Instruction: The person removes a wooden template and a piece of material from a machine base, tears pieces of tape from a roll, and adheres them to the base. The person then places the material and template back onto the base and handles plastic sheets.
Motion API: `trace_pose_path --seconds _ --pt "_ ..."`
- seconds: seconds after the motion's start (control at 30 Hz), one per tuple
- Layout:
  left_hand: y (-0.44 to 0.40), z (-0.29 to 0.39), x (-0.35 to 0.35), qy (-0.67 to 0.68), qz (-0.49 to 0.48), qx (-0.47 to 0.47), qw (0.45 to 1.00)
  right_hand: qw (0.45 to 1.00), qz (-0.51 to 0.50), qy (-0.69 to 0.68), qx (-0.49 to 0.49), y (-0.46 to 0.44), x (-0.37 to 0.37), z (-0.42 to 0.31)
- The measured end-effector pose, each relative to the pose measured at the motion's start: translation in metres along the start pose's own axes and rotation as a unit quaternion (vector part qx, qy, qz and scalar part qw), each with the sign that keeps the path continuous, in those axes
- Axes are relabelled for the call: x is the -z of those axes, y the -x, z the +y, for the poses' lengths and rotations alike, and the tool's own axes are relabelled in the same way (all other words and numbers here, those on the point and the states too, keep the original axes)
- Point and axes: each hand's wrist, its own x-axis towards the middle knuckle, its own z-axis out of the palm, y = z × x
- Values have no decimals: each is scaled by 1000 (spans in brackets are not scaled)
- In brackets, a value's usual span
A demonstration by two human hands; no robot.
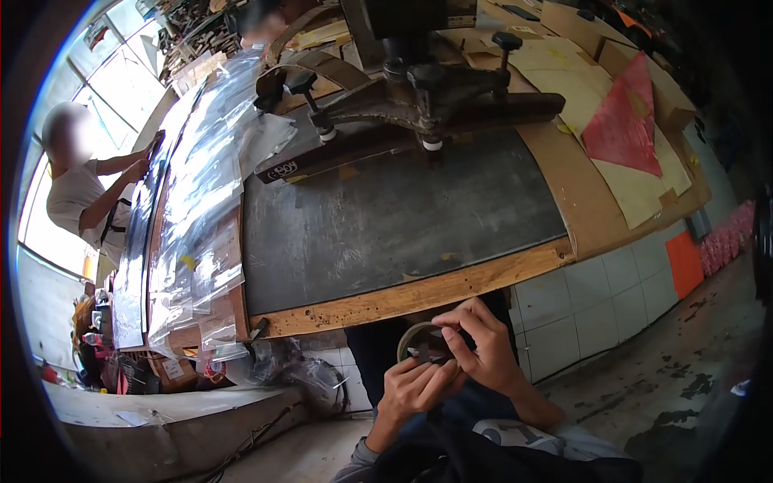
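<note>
A roll of tape [403, 348], tan-rimmed with an open centre, is held over my lap, just in front of the table's wooden edge. My left hand [415, 390] is closed around its lower side. At the upper right of the roll, my right hand [485, 348] has thumb and fingers bent close to the rim in a pinch. Whether a strip of tape is between those fingertips is too small to make out. Beyond both hands lies a dark, scuffed board [394, 221] set in the tabletop behind a wooden strip [419, 294].
A heavy metal press frame [419, 97] with knobs spans the board. Clear plastic sheeting [205, 193] covers the left side. Cardboard [564, 181] and a red triangular piece [626, 121] lie right. Another person [80, 189] works at far left.
</note>
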Motion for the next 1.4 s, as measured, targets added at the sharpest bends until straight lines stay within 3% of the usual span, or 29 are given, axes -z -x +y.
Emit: trace_pose_path --seconds 1.4 --pt "-5 10 6 5 23 -34 999 998 42 2 37 10 3 -8"
